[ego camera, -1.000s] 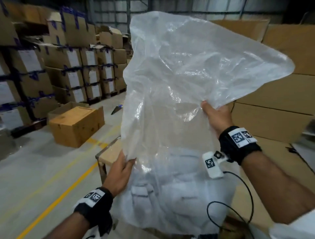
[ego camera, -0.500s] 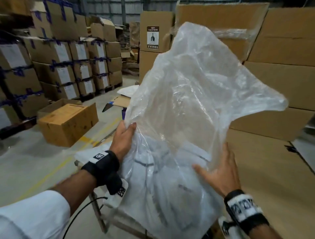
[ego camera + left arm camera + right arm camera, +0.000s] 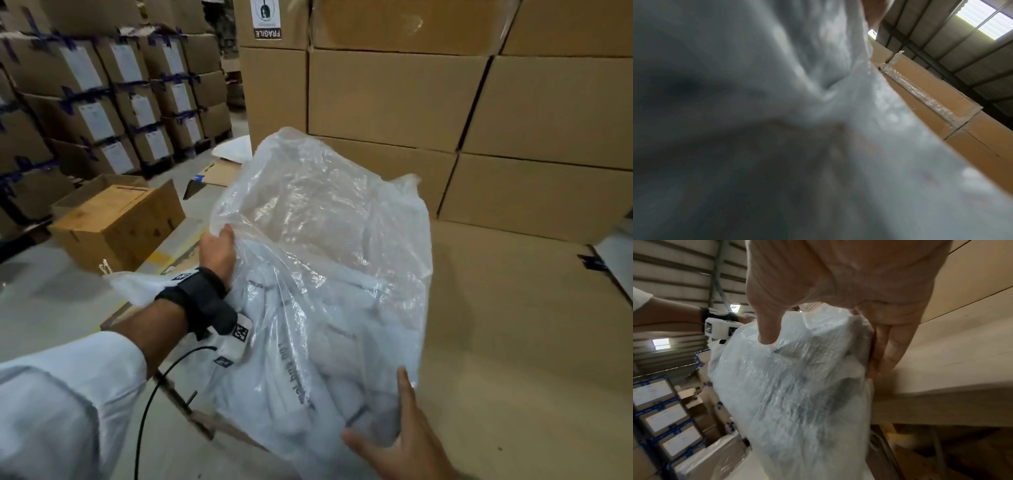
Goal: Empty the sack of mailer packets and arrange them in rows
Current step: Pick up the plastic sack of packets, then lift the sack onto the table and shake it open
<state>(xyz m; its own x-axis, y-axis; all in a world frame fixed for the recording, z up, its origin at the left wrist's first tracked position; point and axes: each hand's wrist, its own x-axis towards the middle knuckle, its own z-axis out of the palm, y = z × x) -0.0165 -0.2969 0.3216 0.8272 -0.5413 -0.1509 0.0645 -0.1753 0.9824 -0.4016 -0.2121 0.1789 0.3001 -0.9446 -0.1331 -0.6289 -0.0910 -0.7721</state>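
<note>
the left hand (image 3: 219, 251) has its fingers (image 3: 224, 230) bunched on the sack (image 3: 329, 274) at its slack far end; the right hand (image 3: 400, 442), fingers spread, cups the heavy near end, where mailer packets (image 3: 329, 370) lie above the bench (image 3: 513, 342).

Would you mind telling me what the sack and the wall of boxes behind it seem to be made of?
The sack: thin translucent plastic film, judging by glossy crinkles and packets showing through. The boxes: apparently plain brown corrugated cardboard, matte, with taped seams.
</note>
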